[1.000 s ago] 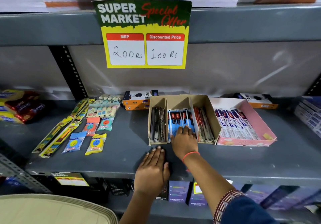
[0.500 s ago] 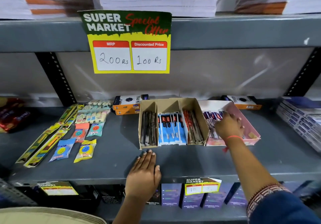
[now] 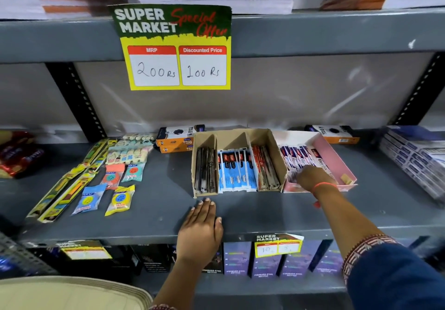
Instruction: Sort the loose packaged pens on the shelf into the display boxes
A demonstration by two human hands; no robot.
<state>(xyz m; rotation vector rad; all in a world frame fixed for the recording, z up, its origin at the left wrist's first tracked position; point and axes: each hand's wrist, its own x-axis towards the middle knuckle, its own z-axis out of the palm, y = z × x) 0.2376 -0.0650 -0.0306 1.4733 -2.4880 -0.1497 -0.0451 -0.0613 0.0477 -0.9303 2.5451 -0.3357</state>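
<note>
Right hand (image 3: 313, 177) presses flat on purple-white packaged pens (image 3: 298, 158) inside the pink cardboard display box (image 3: 334, 163); its grip unclear. Square them toward the box's near wall; left hand (image 3: 202, 225) rests spread on the shelf.

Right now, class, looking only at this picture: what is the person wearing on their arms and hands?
The right hand has a thin orange-red thread round the wrist. Further up that arm is a dark blue sleeve whose cuff has a red-and-white patterned band. The left hand is bare, with a patterned cuff edge just showing at the bottom of the picture.
</note>
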